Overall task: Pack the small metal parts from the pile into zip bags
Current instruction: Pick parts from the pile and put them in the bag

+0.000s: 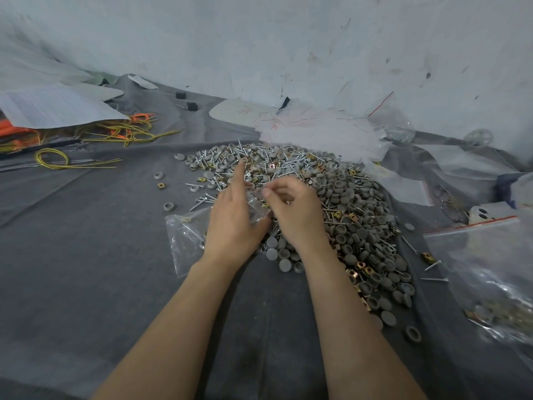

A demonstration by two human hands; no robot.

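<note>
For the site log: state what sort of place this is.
Probably an informal hardware packing workspace: a pile of screws, grey caps and brass clips lies on a grey cloth, a part-filled zip bag lies to the right, and a stack of empty clear bags sits behind the pile.

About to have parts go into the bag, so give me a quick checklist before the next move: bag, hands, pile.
1. Zip bag held by left hand: ok.
2. Bag mouth open: cannot tell, hands cover it.
3. Right hand holding a part: cannot tell, fingers curled at the bag's top.
4. Pile under both hands, within reach: ok.
5. All parts gathered: not ok, stray parts lie on the grey cloth.
6. Filled bag at right, apart from the hands: ok.
</note>
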